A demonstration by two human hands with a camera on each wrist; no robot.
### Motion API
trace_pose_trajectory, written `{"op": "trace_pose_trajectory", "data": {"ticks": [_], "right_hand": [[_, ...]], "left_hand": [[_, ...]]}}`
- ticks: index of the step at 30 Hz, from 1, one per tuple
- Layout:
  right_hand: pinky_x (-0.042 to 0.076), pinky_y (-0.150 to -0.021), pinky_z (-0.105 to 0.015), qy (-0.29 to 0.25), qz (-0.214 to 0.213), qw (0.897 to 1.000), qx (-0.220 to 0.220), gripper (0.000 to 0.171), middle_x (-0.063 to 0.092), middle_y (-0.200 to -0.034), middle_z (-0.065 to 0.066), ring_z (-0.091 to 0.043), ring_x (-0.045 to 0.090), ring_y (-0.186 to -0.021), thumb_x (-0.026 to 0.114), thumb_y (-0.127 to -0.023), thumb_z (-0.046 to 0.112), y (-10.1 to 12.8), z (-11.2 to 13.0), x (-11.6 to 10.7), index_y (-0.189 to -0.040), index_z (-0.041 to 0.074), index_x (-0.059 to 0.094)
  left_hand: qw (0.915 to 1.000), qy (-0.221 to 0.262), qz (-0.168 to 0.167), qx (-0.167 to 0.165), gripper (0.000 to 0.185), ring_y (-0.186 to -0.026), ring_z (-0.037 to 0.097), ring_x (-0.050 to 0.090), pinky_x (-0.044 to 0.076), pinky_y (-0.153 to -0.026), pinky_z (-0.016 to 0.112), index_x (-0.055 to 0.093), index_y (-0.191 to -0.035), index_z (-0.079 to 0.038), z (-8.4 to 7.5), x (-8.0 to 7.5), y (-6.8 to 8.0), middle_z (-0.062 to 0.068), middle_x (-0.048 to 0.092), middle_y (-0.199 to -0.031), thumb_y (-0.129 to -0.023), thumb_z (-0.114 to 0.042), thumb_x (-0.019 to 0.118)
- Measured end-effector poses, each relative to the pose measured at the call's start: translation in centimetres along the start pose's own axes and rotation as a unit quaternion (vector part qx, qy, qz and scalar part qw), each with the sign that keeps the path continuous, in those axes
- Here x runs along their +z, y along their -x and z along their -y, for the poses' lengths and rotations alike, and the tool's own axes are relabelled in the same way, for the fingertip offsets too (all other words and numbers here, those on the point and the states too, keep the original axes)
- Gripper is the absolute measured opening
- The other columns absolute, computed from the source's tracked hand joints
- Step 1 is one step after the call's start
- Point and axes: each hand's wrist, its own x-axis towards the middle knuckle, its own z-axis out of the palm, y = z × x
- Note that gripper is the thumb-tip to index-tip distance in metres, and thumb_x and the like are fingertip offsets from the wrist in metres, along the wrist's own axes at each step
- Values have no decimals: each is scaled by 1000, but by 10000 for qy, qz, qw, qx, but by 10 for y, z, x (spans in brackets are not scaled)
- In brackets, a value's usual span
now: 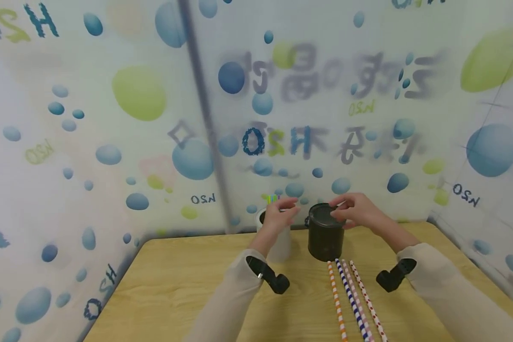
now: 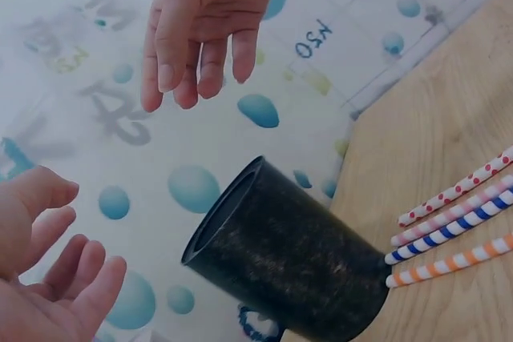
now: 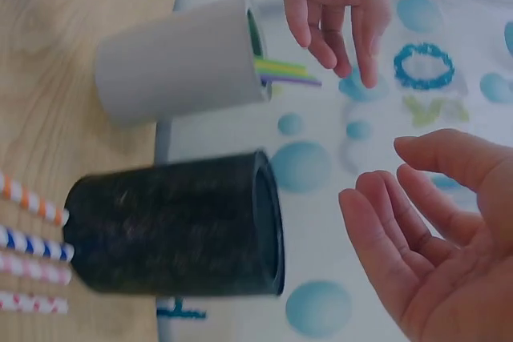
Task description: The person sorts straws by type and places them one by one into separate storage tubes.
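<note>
A black cylindrical container stands upright on the table. My right hand hovers above its right side, and the right wrist view shows a gap between this hand and the rim. My left hand is raised over a pale grey cylinder, with loosely bent fingers that hold nothing. Thin yellow, green and purple sticks poke out of the grey cylinder. In front of the black container lie several patterned paper straws: orange-striped, blue-striped, pink-striped and red-dotted.
The light wooden table ends at a patterned curtain behind both containers. That fabric also runs along the left and right sides. The straws stretch toward the front edge of the view, between my forearms.
</note>
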Motion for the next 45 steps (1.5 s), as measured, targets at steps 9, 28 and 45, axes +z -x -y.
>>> {"op": "trace_pose_trajectory", "data": {"ticks": [9,28,45], "right_hand": [[54,-67,-42,-117,-75,9992,362,44,60,-86,-9,-20,58,-77,64,-86,16,23,-32,-12,-117,-11,50],[53,-66,-43,-544,-46,9896,1331,42,60,-91,-11,-26,59,-81,63,-86,13,50,-135,11,-116,-12,49],[49,-54,-33,-671,-591,9763,1969,43,61,-84,-5,-16,54,-68,67,-82,14,45,-166,37,-114,-10,51]], "left_hand": [[9984,-517,203,-138,38,-100,25,57,52,-75,32,58,-121,-2,18,36,-14,14,57,-114,-85,-12,64],[9957,-440,-521,627,41,-114,36,49,45,-89,39,56,-121,3,47,64,-14,18,52,-126,-83,-6,66],[9945,-387,-883,421,38,-104,25,52,47,-84,33,61,-118,-3,61,71,-18,12,53,-123,-81,-6,67]]}}
